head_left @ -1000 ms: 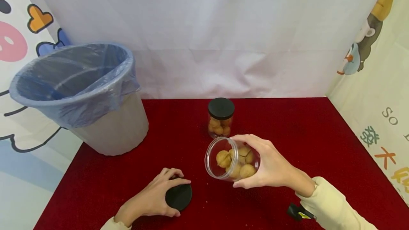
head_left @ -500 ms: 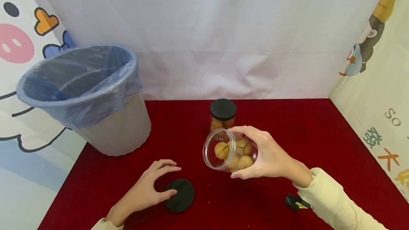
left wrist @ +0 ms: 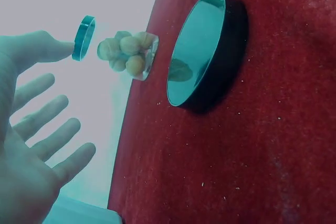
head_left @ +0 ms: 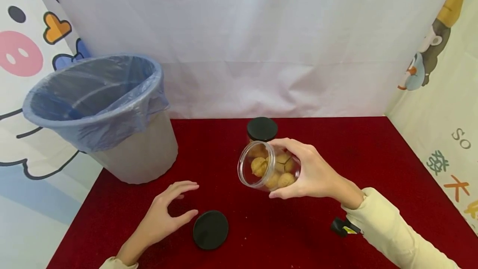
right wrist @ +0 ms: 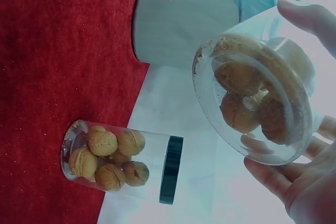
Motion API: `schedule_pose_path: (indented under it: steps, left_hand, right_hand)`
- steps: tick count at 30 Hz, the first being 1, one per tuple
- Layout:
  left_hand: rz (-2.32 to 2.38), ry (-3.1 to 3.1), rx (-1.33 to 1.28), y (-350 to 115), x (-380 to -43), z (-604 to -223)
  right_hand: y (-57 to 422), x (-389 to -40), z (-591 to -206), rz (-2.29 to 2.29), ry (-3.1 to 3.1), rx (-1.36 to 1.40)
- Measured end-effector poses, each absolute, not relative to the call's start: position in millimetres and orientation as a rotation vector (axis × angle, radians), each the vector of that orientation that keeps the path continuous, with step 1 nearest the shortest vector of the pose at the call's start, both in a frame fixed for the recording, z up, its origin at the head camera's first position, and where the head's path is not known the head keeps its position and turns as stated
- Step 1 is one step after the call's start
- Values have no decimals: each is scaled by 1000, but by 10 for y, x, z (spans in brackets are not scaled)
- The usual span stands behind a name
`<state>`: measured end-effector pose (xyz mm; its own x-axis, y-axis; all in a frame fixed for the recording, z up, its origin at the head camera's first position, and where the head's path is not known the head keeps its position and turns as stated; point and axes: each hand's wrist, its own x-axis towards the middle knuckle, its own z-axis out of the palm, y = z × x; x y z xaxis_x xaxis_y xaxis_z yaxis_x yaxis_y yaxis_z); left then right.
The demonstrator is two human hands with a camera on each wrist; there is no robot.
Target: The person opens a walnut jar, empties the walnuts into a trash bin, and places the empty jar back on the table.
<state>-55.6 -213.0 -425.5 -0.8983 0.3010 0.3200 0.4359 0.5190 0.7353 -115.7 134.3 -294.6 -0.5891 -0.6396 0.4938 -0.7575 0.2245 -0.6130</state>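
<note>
In the head view my right hand (head_left: pixel 315 173) grips an open clear jar (head_left: pixel 274 168) from its base end. Its mouth points left, tilted on its side above the table, and several walnuts (right wrist: pixel 254 95) are inside. My left hand (head_left: pixel 158 215) is held with fingers spread and touches nothing; a black lid (head_left: pixel 210 230) lies on the table just right of it. Behind the held jar stands a second jar capped with a black lid (head_left: pixel 262 129); the right wrist view shows walnuts in this upright jar (right wrist: pixel 121 156) as well.
A grey bin (head_left: pixel 149 152) with a blue liner (head_left: pixel 123 125) stands at the left on the red tabletop (head_left: pixel 336 148). Near the right forearm lies a small black object (head_left: pixel 339 226). White cloth (head_left: pixel 239 32) hangs behind, with printed panels at both sides.
My left hand has let go of the black lid and drawn back to the left. The right hand has moved the jar away from me, so it now covers much of the second jar.
</note>
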Motion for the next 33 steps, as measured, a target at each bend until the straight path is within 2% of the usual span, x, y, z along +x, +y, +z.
schedule_pose_path:
  steps: [13,25,33]
  left_hand:
    - [-1476,-2421,-462,-2267,-511,-4147]
    - [-1433,-2235,-405,-2417,-481,-4002]
    - [-1355,-2190,-308,-2557,-451,-3887]
  right_hand:
    - [1301,-1247,-2831,1259,-2325,1362]
    - [1241,-1343,-2695,1229,-2313,1368]
    - [1233,-1570,-2844,1204,-2289,1377]
